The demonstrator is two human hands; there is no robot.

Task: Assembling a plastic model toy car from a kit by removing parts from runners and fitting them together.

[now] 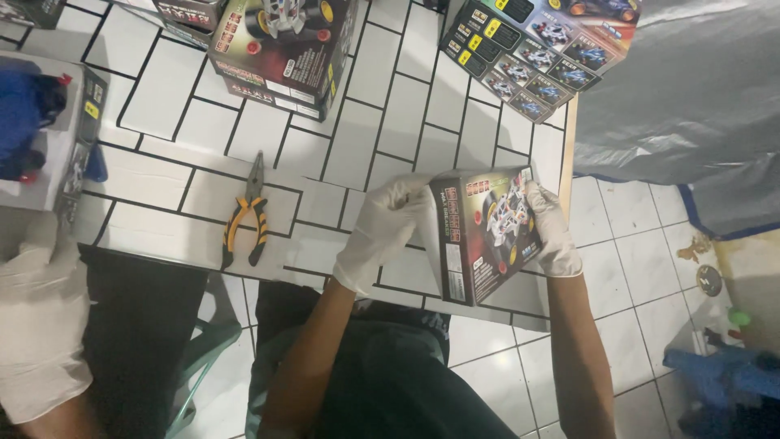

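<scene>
Holding a dark toy-car box (485, 232) between both gloved hands, we close our left hand (380, 229) on its left flap and our right hand (552, 232) on its right edge — above the tiled surface (382, 106), with yellow-handled pliers (248, 213) well apart to the left

Left hand (380, 232): we wear a thin white disposable glove, ending at the wrist, toward 7 o'clock.
Right hand (552, 232): we wear a matching white glove.
Forearms: bare, no sleeves.
</scene>
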